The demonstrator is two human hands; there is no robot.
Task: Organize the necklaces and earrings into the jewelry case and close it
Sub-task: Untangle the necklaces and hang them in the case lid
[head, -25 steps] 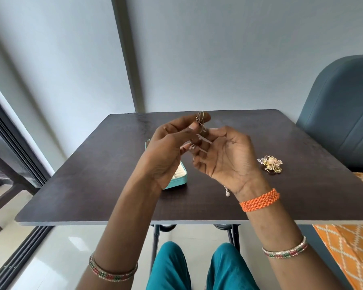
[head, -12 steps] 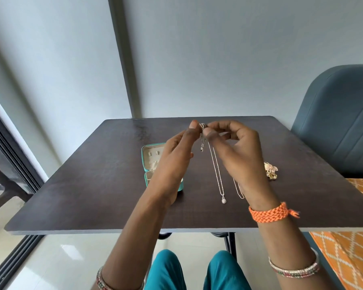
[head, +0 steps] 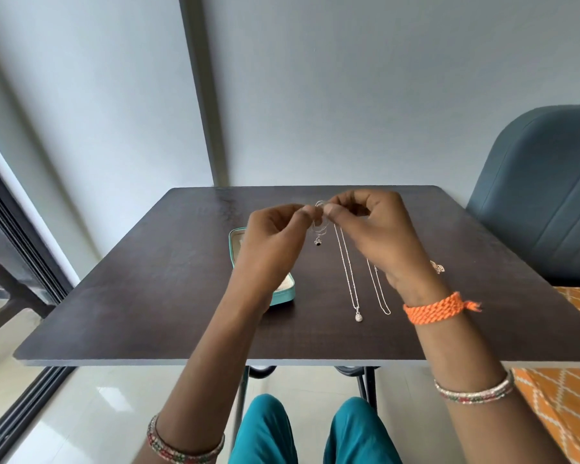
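1. I see the dark table (head: 148,296) carrying the open teal jewelry case (head: 287,294) left of centre; my left hand (head: 272,242) covers most of its inside.
2. Both hands are raised over the table, fingertips pinching a thin silver necklace (head: 347,266) at its top; the right hand (head: 375,229) hides part of it.
3. Two chain loops hang down, one ending in a small round pendant (head: 358,317).
4. A tiny dark charm (head: 318,242) dangles between the hands.
5. A gold earring (head: 437,267) peeks past my right wrist, too small to make out.

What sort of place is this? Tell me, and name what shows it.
Probably a room in a home: a small dark table against a plain wall, a blue padded chair, and a glossy tiled floor beside a sliding door.
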